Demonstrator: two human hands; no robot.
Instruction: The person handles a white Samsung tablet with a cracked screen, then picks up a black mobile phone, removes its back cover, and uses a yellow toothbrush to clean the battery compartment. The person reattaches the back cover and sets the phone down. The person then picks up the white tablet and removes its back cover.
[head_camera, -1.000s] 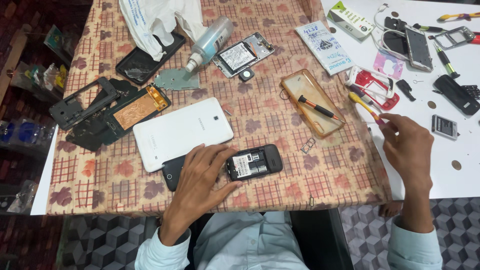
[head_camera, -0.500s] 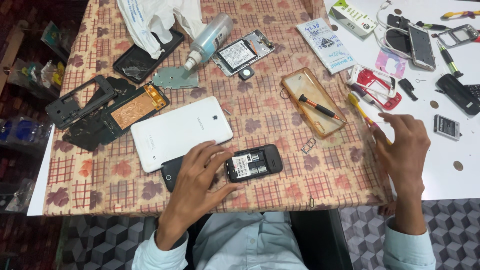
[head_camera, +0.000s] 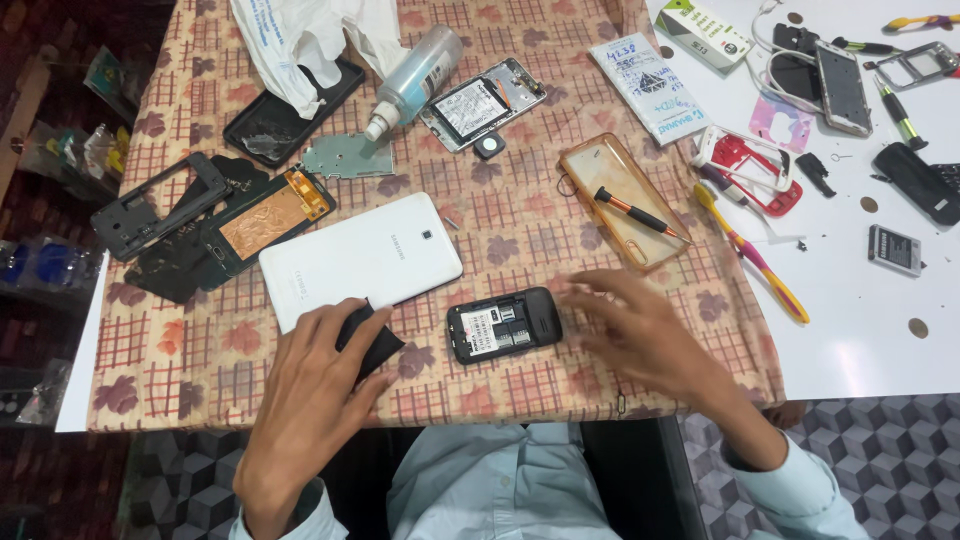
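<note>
A small black phone (head_camera: 503, 325) lies face down with its back cover off, on the patterned tablecloth near the front edge. My left hand (head_camera: 318, 380) rests to its left, fingers pressing on a black back cover (head_camera: 372, 342) beside a white tablet (head_camera: 360, 259). My right hand (head_camera: 640, 335), blurred, hovers just right of the phone with its fingers spread and nothing in them.
A clear orange phone case (head_camera: 625, 200) carries a small screwdriver (head_camera: 640, 213). Dismantled phone frames (head_camera: 190, 215), a spray bottle (head_camera: 412, 80), a plastic bag (head_camera: 310, 35) and a yellow-pink toothbrush (head_camera: 755, 258) lie around. Further phones, batteries and coins sit on the white table (head_camera: 850, 320) at right.
My right hand has swung left from the white table to just beside the black phone. My left hand has slid left off the phone onto the black cover.
</note>
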